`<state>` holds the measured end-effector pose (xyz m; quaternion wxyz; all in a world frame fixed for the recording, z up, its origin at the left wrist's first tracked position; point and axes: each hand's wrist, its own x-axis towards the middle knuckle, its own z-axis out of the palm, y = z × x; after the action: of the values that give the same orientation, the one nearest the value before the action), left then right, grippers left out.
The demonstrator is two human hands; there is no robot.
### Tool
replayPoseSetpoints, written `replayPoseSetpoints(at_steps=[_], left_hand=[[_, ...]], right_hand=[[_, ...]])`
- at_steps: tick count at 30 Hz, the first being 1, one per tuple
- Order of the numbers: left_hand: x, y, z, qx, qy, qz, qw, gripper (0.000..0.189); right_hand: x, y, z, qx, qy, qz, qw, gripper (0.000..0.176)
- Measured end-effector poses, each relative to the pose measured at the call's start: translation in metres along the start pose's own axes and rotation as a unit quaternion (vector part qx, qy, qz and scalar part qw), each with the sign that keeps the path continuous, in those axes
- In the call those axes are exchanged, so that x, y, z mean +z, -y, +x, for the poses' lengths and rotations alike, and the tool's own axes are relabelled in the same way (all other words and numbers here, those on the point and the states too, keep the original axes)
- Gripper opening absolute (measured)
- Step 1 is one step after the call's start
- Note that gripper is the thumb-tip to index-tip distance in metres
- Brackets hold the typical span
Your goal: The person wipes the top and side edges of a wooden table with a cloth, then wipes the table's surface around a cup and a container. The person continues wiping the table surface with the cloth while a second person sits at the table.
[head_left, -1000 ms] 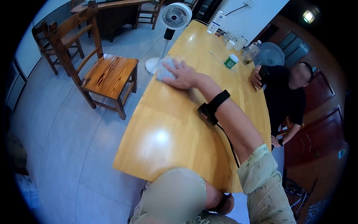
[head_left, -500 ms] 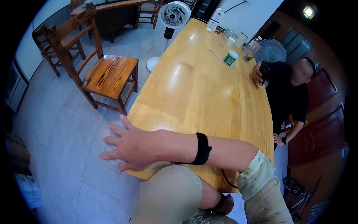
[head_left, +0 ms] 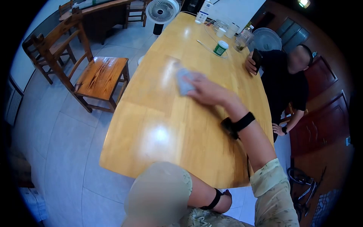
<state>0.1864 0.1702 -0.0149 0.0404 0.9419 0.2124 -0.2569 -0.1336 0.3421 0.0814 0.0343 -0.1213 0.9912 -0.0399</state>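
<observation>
My right hand [head_left: 208,90] lies on a light grey-blue cloth [head_left: 184,81], fingers closed over it and pressing it to the wooden table [head_left: 151,109]. Motion blurs both hand and cloth slightly. A black strap with a small dark device [head_left: 229,128] is around my right forearm, and a cable hangs from it. Low in the view, my left hand [head_left: 224,201] is held close to my body beyond the table's near edge, a black strap at its wrist. Its fingers are hidden.
At the table's far end stand a green-and-white tub [head_left: 221,48], a white bottle [head_left: 203,11], a clear jar [head_left: 242,41] and a cable. A person [head_left: 283,75] holding a phone [head_left: 257,60] is at the right side. A wooden chair [head_left: 100,77] and a fan [head_left: 162,12] stand left.
My right hand has swept from the table's near-left edge forward and right across the tabletop with the cloth. My left hand stays low. The view has shifted slightly.
</observation>
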Motion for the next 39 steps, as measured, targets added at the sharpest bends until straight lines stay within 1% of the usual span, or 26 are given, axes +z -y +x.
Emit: replayPoseSetpoints(at_steps=[2,3,4,5,6,7,10,11,12,13,14,16,18,20,22,23,25,26,28,29,30,32,33,35,37,39], left_hand=[[-0.004,0.002,-0.014,0.01,0.011,0.012,1.0,0.051],[-0.006,0.004,-0.022,0.018,0.003,0.006,1.0,0.049],[-0.007,0.004,-0.025,0.026,-0.005,-0.001,1.0,0.047],[-0.002,0.0,-0.022,0.03,-0.006,-0.001,1.0,0.047],[0.005,-0.003,-0.015,0.01,-0.037,0.0,0.999,0.044],[0.009,-0.006,-0.009,-0.009,-0.067,-0.001,0.998,0.041],[0.016,-0.005,-0.004,0.017,-0.077,0.011,0.997,0.037],[0.017,-0.006,-0.009,0.019,-0.075,0.009,0.997,0.037],[0.018,-0.008,-0.016,0.005,-0.101,0.009,0.995,0.036],[0.017,-0.008,-0.022,-0.009,-0.126,0.009,0.992,0.035],[0.015,-0.007,-0.027,-0.007,-0.124,0.007,0.992,0.035],[0.01,-0.004,-0.035,0.018,-0.115,0.015,0.993,0.036],[0.005,-0.003,-0.04,0.022,-0.108,0.008,0.994,0.037],[0.005,-0.003,-0.038,0.024,-0.1,0.003,0.995,0.037],[0.01,-0.006,-0.03,0.013,-0.111,0.004,0.994,0.039],[0.012,-0.007,-0.027,0.014,-0.11,0.002,0.994,0.039],[0.014,-0.01,-0.026,0.01,-0.098,0.034,0.994,0.038],[0.013,-0.01,-0.027,0.013,-0.098,0.033,0.995,0.038],[0.01,-0.008,-0.032,0.032,-0.084,0.034,0.995,0.038],[0.009,-0.008,-0.035,0.033,-0.084,0.034,0.995,0.038],[0.009,-0.008,-0.038,0.036,-0.092,0.036,0.994,0.037],[0.008,-0.007,-0.041,0.04,-0.099,0.036,0.994,0.036],[0.005,-0.006,-0.042,0.046,-0.087,0.037,0.994,0.036],[0.006,-0.007,-0.038,0.054,-0.073,0.036,0.995,0.036],[0.011,-0.01,-0.032,0.022,-0.088,0.029,0.996,0.037],[0.017,-0.012,-0.032,0.026,-0.095,0.043,0.994,0.037]], right_hand=[[-0.003,-0.052,-0.039,0.164,0.007,-0.045,0.985,0.068],[-0.002,-0.072,-0.058,0.238,0.011,-0.068,0.969,0.071],[-0.007,-0.08,-0.074,0.241,0.013,-0.067,0.968,0.071],[-0.016,-0.08,-0.089,0.273,0.039,-0.069,0.959,0.072],[-0.022,-0.079,-0.101,0.304,0.064,-0.071,0.948,0.073],[-0.027,-0.07,-0.108,0.307,0.066,-0.069,0.947,0.073],[-0.037,-0.035,-0.115,0.298,0.075,-0.079,0.948,0.067],[-0.039,-0.023,-0.112,0.275,0.079,-0.093,0.954,0.062],[-0.037,-0.013,-0.111,0.251,0.082,-0.107,0.958,0.057],[-0.032,-0.005,-0.111,0.214,0.035,-0.115,0.969,0.047],[-0.032,0.006,-0.109,0.215,0.034,-0.112,0.97,0.047],[-0.035,0.028,-0.102,0.125,0.024,-0.095,0.987,0.041],[-0.031,0.052,-0.097,0.064,0.001,-0.044,0.997,0.042],[-0.025,0.08,-0.096,0.01,-0.007,-0.028,1.0,0.05],[-0.021,0.102,-0.098,-0.048,-0.003,0.011,0.999,0.05],[-0.023,0.115,-0.101,-0.048,-0.004,0.013,0.999,0.05],[-0.032,0.138,-0.109,-0.072,0.099,0.005,0.992,0.051],[-0.033,0.143,-0.114,-0.07,0.099,0.007,0.993,0.051],[-0.035,0.148,-0.124,-0.112,0.132,0.029,0.984,0.051],[-0.041,0.148,-0.129,-0.118,0.133,0.063,0.982,0.046],[-0.044,0.147,-0.132,-0.117,0.133,0.064,0.982,0.046],[-0.046,0.144,-0.136,-0.117,0.142,0.112,0.976,0.039],[-0.045,0.14,-0.137,-0.118,0.14,0.115,0.976,0.039],[-0.042,0.128,-0.14,-0.124,0.131,0.186,0.966,0.031],[-0.042,0.119,-0.14,-0.111,0.137,0.196,0.965,0.029],[-0.04,0.108,-0.14,-0.096,0.141,0.204,0.964,0.026]])
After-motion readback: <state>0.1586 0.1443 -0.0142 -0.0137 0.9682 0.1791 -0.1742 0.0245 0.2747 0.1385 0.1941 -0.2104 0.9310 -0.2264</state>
